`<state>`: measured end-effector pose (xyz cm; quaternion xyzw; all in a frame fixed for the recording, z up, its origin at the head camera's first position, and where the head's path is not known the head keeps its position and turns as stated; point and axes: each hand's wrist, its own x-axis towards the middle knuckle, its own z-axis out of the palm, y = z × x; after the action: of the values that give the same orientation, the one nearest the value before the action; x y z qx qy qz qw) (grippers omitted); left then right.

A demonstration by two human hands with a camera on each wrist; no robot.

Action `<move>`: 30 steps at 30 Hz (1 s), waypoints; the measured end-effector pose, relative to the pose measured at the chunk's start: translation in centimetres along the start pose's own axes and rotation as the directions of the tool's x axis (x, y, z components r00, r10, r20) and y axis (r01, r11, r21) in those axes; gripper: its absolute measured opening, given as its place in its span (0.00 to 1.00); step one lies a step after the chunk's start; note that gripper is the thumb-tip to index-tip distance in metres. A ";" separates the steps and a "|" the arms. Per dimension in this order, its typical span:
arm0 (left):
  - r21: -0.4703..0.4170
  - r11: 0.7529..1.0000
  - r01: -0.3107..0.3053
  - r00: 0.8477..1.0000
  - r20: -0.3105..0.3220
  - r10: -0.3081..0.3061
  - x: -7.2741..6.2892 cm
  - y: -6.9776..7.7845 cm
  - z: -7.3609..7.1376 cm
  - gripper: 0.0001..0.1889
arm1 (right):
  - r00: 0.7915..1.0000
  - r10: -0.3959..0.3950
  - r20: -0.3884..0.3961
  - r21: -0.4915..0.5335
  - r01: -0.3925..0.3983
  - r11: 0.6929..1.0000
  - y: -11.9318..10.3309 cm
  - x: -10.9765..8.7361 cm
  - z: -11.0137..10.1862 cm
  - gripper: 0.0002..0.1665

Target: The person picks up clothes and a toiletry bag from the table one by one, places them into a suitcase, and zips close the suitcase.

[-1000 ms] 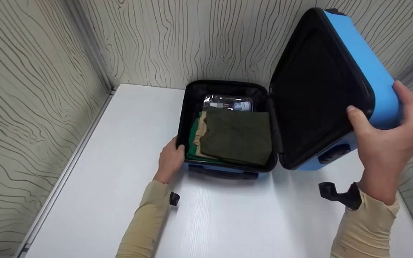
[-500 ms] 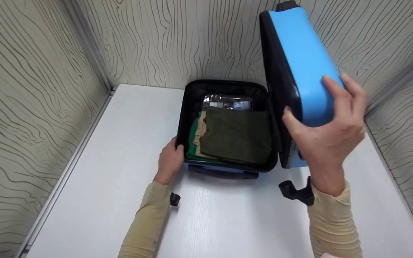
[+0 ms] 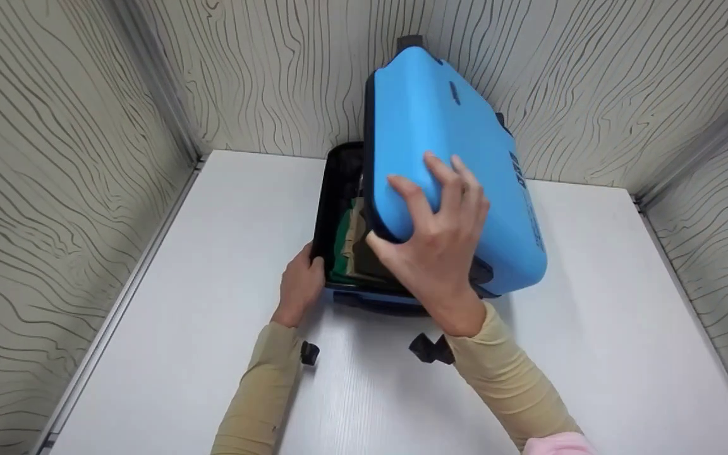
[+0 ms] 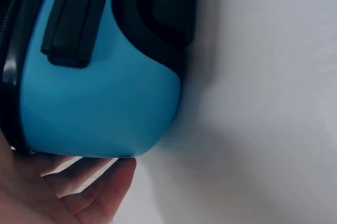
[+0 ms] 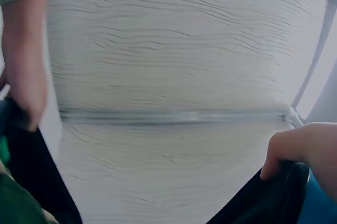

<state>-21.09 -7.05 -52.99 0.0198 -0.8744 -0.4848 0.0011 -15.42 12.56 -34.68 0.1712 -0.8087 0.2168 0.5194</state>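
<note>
A small blue hard-shell suitcase stands on a white table, its lid [image 3: 490,183] tilted partly over the base [image 3: 335,170]. My right hand [image 3: 440,253] grips the lid's free edge, fingers spread on the blue shell; in the right wrist view the thumb [image 5: 300,147] lies over the dark rim. My left hand [image 3: 301,284] holds the base at its front left corner, thumb on the rim and fingers against the blue side [image 4: 100,113]. Inside, green cloth [image 3: 340,253] and tan cloth [image 3: 355,237] show beside dark olive cloth [image 3: 368,259]. The lid hides most contents.
The white tabletop [image 3: 200,303] extends around the suitcase. Wood-grain patterned panels [image 3: 263,76] enclose the back and sides, with a metal strip [image 3: 124,278] along the left edge. A black carry handle [image 4: 73,29] sits on the base's front. Black wrist mounts [image 3: 430,347] project from the sleeves.
My right hand has swung the lid leftward from wide at the right to over part of the base, covering the clear pouch and most of the olive cloth. My left hand stays in place.
</note>
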 end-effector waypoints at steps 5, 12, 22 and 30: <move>-0.001 1.000 -0.012 1.000 -0.014 0.012 0.0 -0.1 0.1 0.26 | 0.990 -0.094 0.102 -0.052 0.099 0.994 -1.6 -1.8 2.4 0.26; 0.006 1.000 -0.015 1.000 -0.017 0.016 0.0 0.0 -0.1 0.25 | 0.964 -0.176 0.200 -0.082 0.196 0.977 -2.9 -3.7 5.0 0.25; 0.061 0.972 -0.225 0.972 -0.051 0.228 -0.5 -0.8 -0.2 0.19 | 0.910 -0.285 0.302 -0.133 0.336 0.932 -3.9 -7.1 7.7 0.13; 0.049 0.903 -0.427 0.901 -0.058 0.429 -1.1 -1.3 -0.6 0.21 | 0.895 -0.304 0.327 -0.136 0.363 0.922 -3.9 -8.7 8.7 0.17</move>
<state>-19.98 -8.16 -53.75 -0.1563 -0.8653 -0.4563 0.1364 -16.61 5.08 -45.11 0.2877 -0.8535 0.0161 0.4343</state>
